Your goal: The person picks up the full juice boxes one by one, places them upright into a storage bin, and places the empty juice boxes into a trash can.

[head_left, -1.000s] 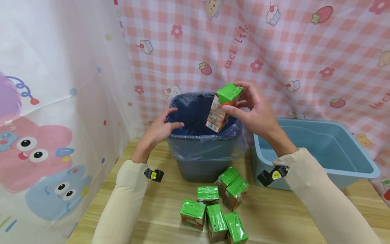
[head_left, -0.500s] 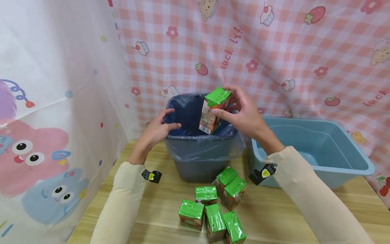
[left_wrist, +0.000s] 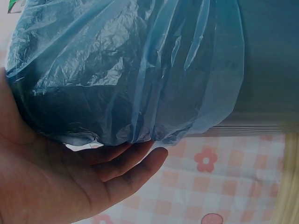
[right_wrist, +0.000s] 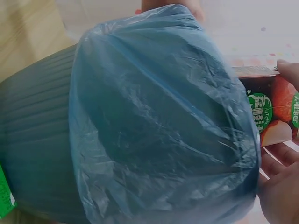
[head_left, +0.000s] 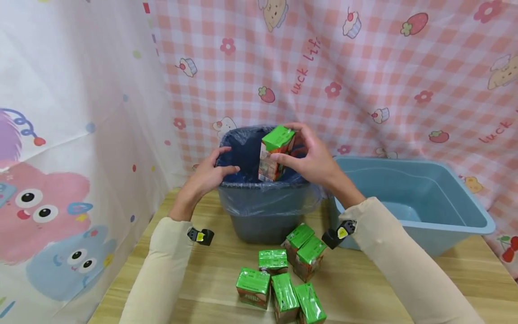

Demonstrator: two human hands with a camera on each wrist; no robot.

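My right hand [head_left: 313,159] grips a litchi juice box [head_left: 272,157] with a green top, thumb on the near side and fingers behind. The box is tilted, its lower end just inside the mouth of a grey trash bin [head_left: 259,225]. A thin translucent blue bag [left_wrist: 117,60] lines the bin and folds over its rim. My left hand [head_left: 208,173] holds the bin's left rim, thumb over the inner side and fingers along the bagged outside. In the right wrist view the juice box [right_wrist: 278,107] shows beyond the rim, partly hidden by the bag and bin.
Several similar green-topped juice boxes [head_left: 285,292] stand on the wooden table [head_left: 210,279] before the bin. A blue plastic tub [head_left: 421,177] sits to the right. Behind hangs a pink checked curtain [head_left: 243,81], with a white printed one [head_left: 109,148] on the left.
My right hand has moved left and downward with the juice box, bringing it further into the bin's mouth. The left hand stays at the rim; the head view shifts slightly.
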